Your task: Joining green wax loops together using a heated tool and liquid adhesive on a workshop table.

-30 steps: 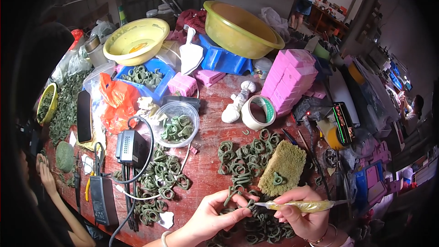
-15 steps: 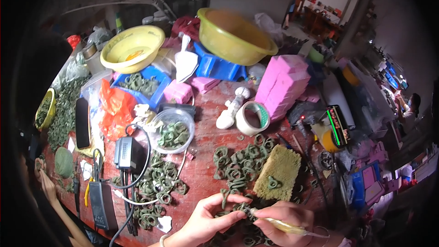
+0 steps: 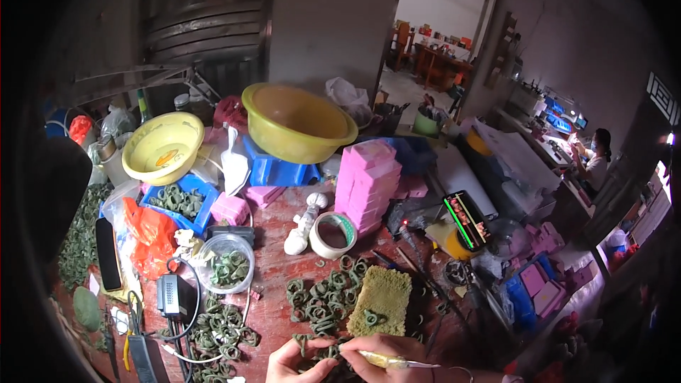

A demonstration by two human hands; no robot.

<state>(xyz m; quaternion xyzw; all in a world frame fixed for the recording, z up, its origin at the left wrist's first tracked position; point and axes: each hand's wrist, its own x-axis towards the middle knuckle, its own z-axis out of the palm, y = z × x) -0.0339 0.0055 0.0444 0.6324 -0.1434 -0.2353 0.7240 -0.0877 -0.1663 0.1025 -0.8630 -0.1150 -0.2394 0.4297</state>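
Note:
At the bottom edge, my left hand (image 3: 301, 362) pinches a small green ring-shaped piece (image 3: 320, 352) over the red table. My right hand (image 3: 386, 354) grips a thin yellow-handled tool (image 3: 389, 362) whose tip points right, and its fingers also touch the green piece. Just above the hands lie several loose green rings (image 3: 323, 298) and a green sponge (image 3: 381, 301) with one ring on it.
A clear tub of green rings (image 3: 228, 269), a roll of tape (image 3: 333, 235), a pink block stack (image 3: 365, 181), two yellow basins (image 3: 298, 122), a blue tray (image 3: 177, 202), a power adapter with cables (image 3: 170, 296). A person sits far right (image 3: 594, 159).
The camera has tilted up, so my hands now sit at the very bottom edge. Both hands stay together on the green piece with the tool.

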